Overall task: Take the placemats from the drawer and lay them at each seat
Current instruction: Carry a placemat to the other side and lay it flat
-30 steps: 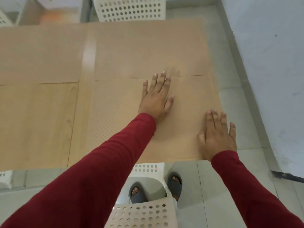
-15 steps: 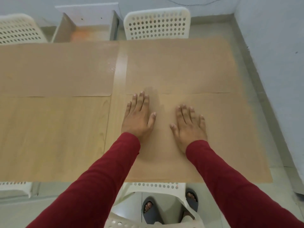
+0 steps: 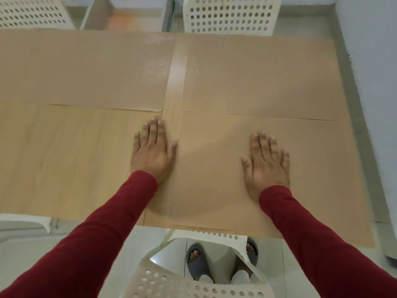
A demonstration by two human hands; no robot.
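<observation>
Nearest of all, a perforated white chair (image 3: 182,282) stood tucked between the person and the tabletop (image 3: 64,160), grey sandals showing through beneath it. Just past the near edge lay the near-right placemat (image 3: 214,179), its long axis running left to right, its near border a touch over the lip and its right end running out to the tabletop's right edge. Both hands were flat, neither grip closed on anything: the right hand (image 3: 266,164) pressed palm-down on the mat's right half, fingers straight and pointing away; the left hand (image 3: 151,153) lay spread at the mat's left border, thumb toward the mat, fingers on the bare strip of wood, though blur made the exact overlap hard to call. So the mat sat between and under the hands, the right hand being the one squarely on it. To the left, the near-left seat showed only bare wood, open room and, by my reckoning, the place left to cover. Farther off, the far-right placemat (image 3: 257,78) met the near one along a seam, and the far-left placemat (image 3: 81,72) lay across a narrow gap. Beyond stood two more white chairs (image 3: 229,16) and an open drawer (image 3: 129,18).
</observation>
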